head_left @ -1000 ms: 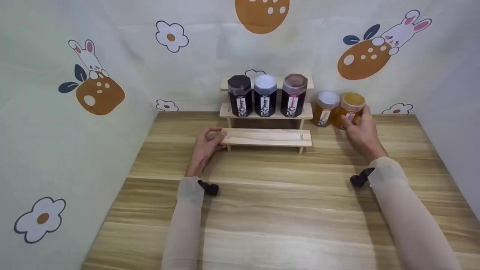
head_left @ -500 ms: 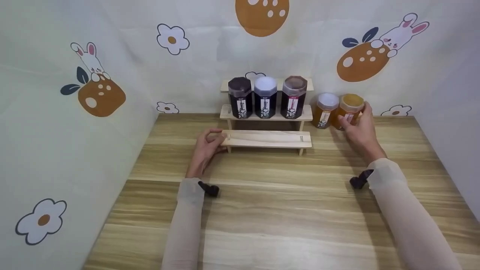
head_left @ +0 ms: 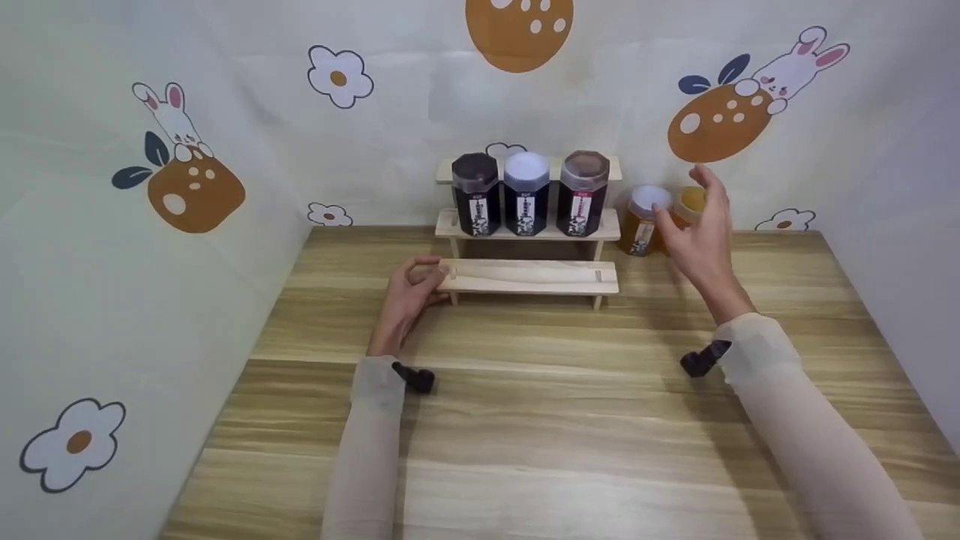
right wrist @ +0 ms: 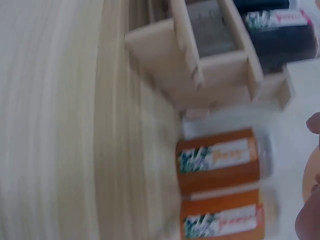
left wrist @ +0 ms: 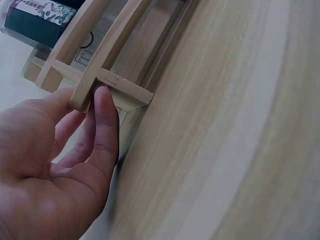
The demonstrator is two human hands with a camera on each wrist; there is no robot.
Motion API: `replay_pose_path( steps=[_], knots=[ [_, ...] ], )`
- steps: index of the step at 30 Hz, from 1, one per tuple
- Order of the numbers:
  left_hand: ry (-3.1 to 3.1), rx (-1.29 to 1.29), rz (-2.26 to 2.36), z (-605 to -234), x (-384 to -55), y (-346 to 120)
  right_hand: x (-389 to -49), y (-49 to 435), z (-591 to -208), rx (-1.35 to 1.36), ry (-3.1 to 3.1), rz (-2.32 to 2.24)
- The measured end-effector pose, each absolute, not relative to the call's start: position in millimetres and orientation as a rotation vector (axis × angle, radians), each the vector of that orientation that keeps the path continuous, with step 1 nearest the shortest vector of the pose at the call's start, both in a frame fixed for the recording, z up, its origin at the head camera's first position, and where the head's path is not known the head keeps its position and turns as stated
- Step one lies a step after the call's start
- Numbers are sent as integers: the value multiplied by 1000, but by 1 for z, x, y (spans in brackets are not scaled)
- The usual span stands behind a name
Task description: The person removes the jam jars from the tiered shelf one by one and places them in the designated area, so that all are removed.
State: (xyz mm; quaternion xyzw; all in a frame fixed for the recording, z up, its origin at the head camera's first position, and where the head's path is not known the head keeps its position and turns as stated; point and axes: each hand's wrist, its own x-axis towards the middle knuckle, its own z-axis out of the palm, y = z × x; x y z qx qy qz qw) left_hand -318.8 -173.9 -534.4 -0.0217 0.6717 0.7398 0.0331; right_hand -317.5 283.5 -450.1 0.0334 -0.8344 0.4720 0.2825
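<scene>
My left hand (head_left: 409, 296) pinches the left end of the lowest step of a wooden tiered rack (head_left: 525, 277). In the left wrist view, thumb and fingertips grip that step (left wrist: 102, 52) from either side. Raised over two amber jars on the right is my right hand (head_left: 703, 247), thumb and fingers spread, holding nothing. One amber jar (head_left: 639, 238) has a white lid; the other, a yellow-lidded jar (head_left: 691, 199), is partly hidden behind the hand. Both stand upright side by side in the right wrist view, where only fingertips (right wrist: 310, 217) show at the right edge, apart from the jars.
Three dark jars, one with a dark lid (head_left: 476, 199), one white-lidded (head_left: 526, 199) and one brown-lidded (head_left: 583, 196), stand on the rack's middle step. Behind the rack rises a patterned cloth wall (head_left: 405, 142). The table (head_left: 555, 420) has a wood-grain top.
My right hand has let go of the yellow-lidded jar and lifted up and slightly left, its fingers spreading. My left hand keeps its grip on the rack.
</scene>
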Motion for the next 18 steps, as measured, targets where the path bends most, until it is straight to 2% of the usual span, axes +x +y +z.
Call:
replay_pose_path(
  steps=[9, 18],
  knots=[
    [2055, -85, 2272, -534, -318, -174, -317, 234, -437, 358, -2271, 1437],
    [2032, -67, 2299, -534, -318, -175, -325, 203, -441, 318, -2319, 1503]
  ],
)
